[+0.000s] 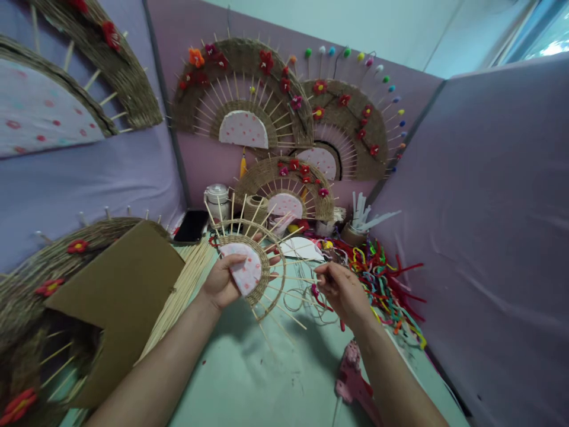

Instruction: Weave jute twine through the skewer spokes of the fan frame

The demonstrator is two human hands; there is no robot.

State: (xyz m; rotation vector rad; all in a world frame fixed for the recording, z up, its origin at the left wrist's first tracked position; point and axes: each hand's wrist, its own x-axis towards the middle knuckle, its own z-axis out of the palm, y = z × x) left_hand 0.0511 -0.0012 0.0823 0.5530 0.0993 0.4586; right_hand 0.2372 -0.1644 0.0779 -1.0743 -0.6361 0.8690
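Note:
My left hand point(226, 279) grips a small half-round woven fan point(265, 279), its thumb over the white cloth centre with pink spots point(246, 267) and its fingers behind the sticks. Thin pale sticks point(293, 290) radiate from the twine weaving, and an outer ring of twine crosses them partway out. To the fan's right, my right hand point(344, 290) is closed in a pinch on thin twine, close to one stick's tip; the fingers partly hide the strand. Loose loops of twine point(293, 301) hang or lie below, between the fan and this hand.
A pink glue gun point(353, 379) lies by my right forearm. Colourful pipe cleaners point(395, 290) are heaped at the right. Cardboard point(120, 302) and a bundle of sticks point(182, 290) lie left. Behind stand a jar point(217, 204), a twine spool point(255, 209) and finished fans point(284, 172).

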